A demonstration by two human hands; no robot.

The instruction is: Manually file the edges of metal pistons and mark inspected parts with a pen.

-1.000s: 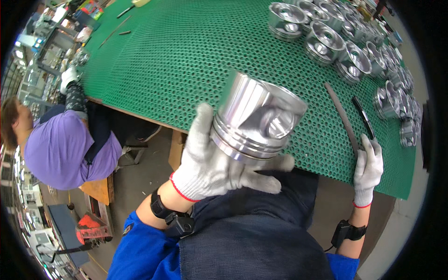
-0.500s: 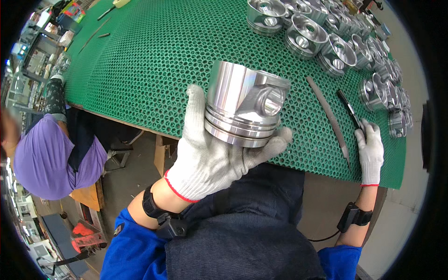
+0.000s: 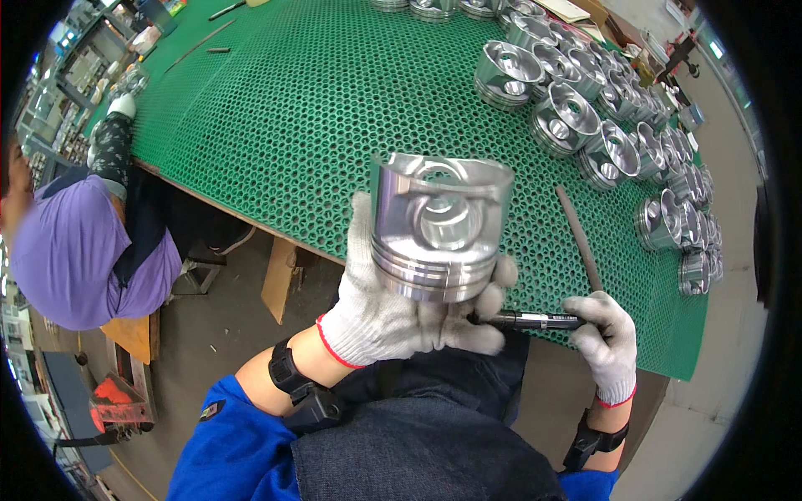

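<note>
A shiny metal piston [image 3: 403, 221] rests upright on my left hand [image 3: 380, 317], a little blurred, its pin bore facing me and its ring grooves low down. The white-gloved fingers curl round its base. Between my hands lies a black marker pen [image 3: 539, 321], held level just below the piston. My right hand [image 3: 608, 338], also in a white glove, grips one end of it. The other end reaches the left fingers, where its tip is partly hidden. Beyond the right hand, a slim grey file [image 3: 578, 234] lies on the green mat, its lower end hidden by that hand.
Several more pistons [image 3: 566, 117] stand in rows at the far right of the green perforated mat [image 3: 276, 117]. Thin rods [image 3: 219, 50] lie far left. A co-worker in purple [image 3: 79, 250] sits at the left beside the table edge. A wooden board [image 3: 278, 280] stands below it.
My right hand has picked the marker pen off the mat and brought it left to my left hand. The piston has turned so its bore faces me. The view has shifted.
</note>
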